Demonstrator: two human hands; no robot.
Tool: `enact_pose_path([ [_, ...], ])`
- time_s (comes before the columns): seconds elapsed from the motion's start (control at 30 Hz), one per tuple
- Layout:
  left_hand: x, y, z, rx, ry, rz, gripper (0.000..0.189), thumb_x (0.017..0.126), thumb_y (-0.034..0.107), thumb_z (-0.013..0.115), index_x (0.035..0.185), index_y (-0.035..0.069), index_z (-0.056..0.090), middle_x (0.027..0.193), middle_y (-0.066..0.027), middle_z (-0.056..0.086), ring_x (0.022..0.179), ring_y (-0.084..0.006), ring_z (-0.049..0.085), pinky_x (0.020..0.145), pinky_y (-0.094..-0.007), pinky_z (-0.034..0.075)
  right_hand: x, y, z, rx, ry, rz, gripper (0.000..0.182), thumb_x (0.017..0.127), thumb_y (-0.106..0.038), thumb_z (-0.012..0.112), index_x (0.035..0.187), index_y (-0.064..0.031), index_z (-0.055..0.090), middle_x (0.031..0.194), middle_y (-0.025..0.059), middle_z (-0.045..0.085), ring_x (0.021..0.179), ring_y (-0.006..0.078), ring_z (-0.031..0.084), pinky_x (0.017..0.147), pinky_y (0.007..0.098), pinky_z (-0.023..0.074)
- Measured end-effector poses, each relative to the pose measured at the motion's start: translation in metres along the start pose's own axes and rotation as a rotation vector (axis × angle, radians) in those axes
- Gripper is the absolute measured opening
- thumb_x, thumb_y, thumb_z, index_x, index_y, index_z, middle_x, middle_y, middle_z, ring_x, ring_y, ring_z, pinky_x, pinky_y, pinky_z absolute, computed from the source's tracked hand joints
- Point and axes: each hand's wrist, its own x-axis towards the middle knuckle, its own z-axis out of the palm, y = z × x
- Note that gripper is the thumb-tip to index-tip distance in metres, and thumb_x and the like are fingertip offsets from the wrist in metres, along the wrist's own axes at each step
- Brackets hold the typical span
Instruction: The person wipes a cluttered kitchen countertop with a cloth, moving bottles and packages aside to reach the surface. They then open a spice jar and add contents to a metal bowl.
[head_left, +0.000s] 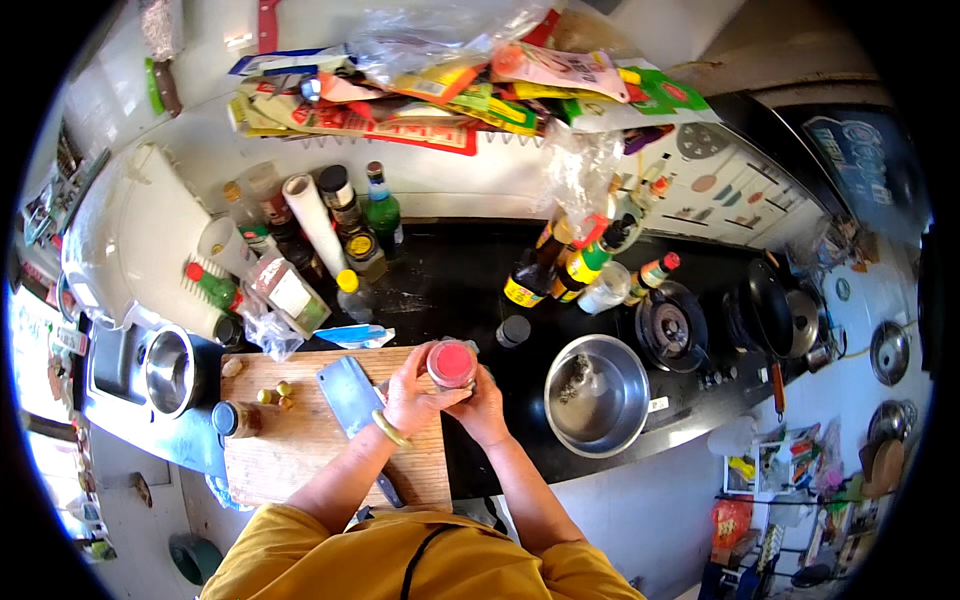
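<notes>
Both of my hands are around a jar with a pinkish-red lid (454, 364), held over the right edge of the wooden cutting board (292, 450). My left hand (412, 401) grips it from the left, thumb across the front. Around its right side and underneath is my right hand (482, 411); part of the jar's body is hidden. A cleaver (349, 394) lies on the board, its handle partly behind my left forearm. Left on the board are a dark-lidded jar (236, 418) and several small yellowish-brown pieces (274, 395).
A steel pot (596, 397) holding some liquid stands right on the black counter (517, 450). Beyond it are a gas burner (671, 328) and sauce bottles (532, 274). A steel bowl (169, 371) sits by the sink (112, 360). Seasoning packets (420, 97) fill the rack above.
</notes>
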Motion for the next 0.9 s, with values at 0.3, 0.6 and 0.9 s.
enact_pose_path([
  [0.3,0.004,0.002,0.014,0.126,-0.179,-0.096,0.07,0.063,0.019,0.087,0.12,0.001,0.052,0.111,-0.0109,0.064,0.101,-0.0185,0.062,0.09,-0.0316,0.049,-0.02,0.033,-0.001,0.779,-0.084,0.42,0.046,0.091,-0.019,0.059,0.134,-0.0081,0.043,0.127,0.0103,0.053,0.111,0.0256,0.057,0.094,0.0395,0.0496],
  [0.6,-0.012,-0.02,0.047,-0.297,-0.298,-0.179,0.063,0.066,0.014,0.085,0.118,0.001,0.052,0.106,-0.0072,0.064,0.095,-0.0131,0.06,0.086,-0.0291,0.049,-0.06,0.023,-0.101,-0.133,-0.02,0.275,0.031,0.087,-0.015,0.068,0.115,-0.0024,0.061,0.098,0.0059,0.064,0.091,0.0114,0.06,0.079,0.0278,0.0509],
  [0.9,-0.024,0.01,0.078,-0.128,-0.38,-0.14,0.063,0.064,0.019,0.086,0.115,0.002,0.054,0.101,-0.0072,0.065,0.091,-0.0131,0.06,0.084,-0.0291,0.05,-0.038,0.086,-0.18,-0.619,0.395,0.167,0.062,0.077,-0.024,0.073,0.131,-0.0074,0.048,0.12,0.0181,0.053,0.106,0.0349,0.057,0.088,0.0416,0.0483],
])
